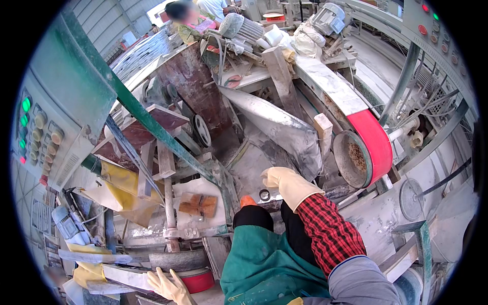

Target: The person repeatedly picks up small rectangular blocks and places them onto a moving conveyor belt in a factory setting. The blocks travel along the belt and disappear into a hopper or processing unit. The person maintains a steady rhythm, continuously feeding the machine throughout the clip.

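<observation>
Both of my hands wear cream rubber gloves. My left hand (pixel 170 288) is at the lower left with its fingers spread, beside the red end (pixel 199 281) of a belt conveyor and its grey roller (pixel 178 260). It holds nothing that I can see. My right hand (pixel 291 184) is out in front of my legs, its fingers curled together and nothing visible in them. Under it, a small round metal piece (pixel 264 194) sits on the dusty floor. To its right is a second conveyor's red end cover (pixel 373 145) around a large drum (pixel 352 159).
Green-lit control panels stand left (pixel 43 134) and right (pixel 439 35). A green steel post (pixel 147 119) slants across the left. A dusty metal chute (pixel 279 119) is ahead, with a motor (pixel 244 29) behind it. Another person (pixel 195 25) stands at the far side. Bricks (pixel 198 205) lie at left.
</observation>
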Action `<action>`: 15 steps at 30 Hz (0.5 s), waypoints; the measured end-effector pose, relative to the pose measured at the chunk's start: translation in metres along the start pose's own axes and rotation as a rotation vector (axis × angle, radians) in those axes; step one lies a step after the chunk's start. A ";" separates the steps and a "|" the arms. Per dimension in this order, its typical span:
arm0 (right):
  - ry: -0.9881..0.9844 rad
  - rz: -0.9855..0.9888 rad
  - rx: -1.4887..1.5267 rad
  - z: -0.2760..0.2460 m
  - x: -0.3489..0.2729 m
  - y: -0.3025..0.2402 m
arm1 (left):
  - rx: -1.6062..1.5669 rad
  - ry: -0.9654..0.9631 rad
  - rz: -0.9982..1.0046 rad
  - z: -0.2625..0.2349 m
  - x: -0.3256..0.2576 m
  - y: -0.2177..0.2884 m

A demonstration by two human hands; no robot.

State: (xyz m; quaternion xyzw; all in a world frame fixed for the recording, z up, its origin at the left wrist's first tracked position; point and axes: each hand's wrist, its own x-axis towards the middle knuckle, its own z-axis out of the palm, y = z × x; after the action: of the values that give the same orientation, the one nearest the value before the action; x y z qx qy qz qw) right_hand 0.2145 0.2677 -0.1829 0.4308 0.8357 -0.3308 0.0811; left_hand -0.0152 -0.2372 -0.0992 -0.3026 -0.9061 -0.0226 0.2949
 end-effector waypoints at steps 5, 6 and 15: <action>-0.018 0.059 -0.045 -0.001 0.002 0.007 | -0.047 0.059 0.073 0.007 -0.002 0.006; -0.017 0.060 -0.044 0.000 0.001 0.005 | -0.059 0.050 0.063 0.003 -0.001 0.009; -0.126 0.084 -0.062 -0.002 0.002 0.002 | -0.080 -0.083 0.011 -0.009 -0.001 0.021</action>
State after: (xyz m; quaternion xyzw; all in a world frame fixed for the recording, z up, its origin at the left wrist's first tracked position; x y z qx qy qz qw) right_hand 0.2152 0.2715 -0.1830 0.4410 0.8200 -0.3275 0.1609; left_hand 0.0021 -0.2228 -0.0948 -0.3197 -0.9142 -0.0449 0.2450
